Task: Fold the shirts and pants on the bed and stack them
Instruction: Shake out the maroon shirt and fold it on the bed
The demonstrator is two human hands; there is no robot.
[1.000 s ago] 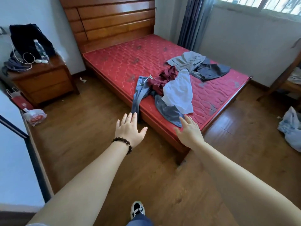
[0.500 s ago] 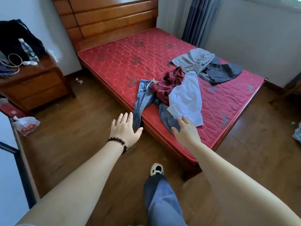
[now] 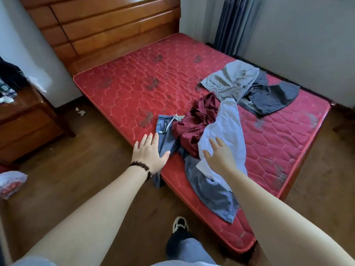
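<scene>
Several unfolded clothes lie on the red mattress (image 3: 134, 89). Blue jeans (image 3: 209, 191) sprawl along the near edge, one leg hanging off the side. A crumpled maroon shirt (image 3: 199, 121) lies on the jeans, with a white shirt (image 3: 226, 129) draped over both. Farther back lie light grey pants (image 3: 232, 79) on a dark grey garment (image 3: 276, 95). My left hand (image 3: 148, 152), fingers straight, reaches over the bed edge beside the jeans' waistband. My right hand (image 3: 219, 156), fingers spread, hovers over the white shirt's lower part. Neither hand holds anything.
A wooden headboard (image 3: 107, 29) stands at the far end. A wooden nightstand (image 3: 25, 127) with clutter sits left, and a plastic bag (image 3: 10, 183) lies on the floor. A grey curtain (image 3: 232, 24) hangs at the back. My shoe (image 3: 179, 224) is on the wooden floor near the bed.
I have stepped closer to the bed. Both hands have moved forward, from short of the clothes to over the jeans' waistband side and the white shirt.
</scene>
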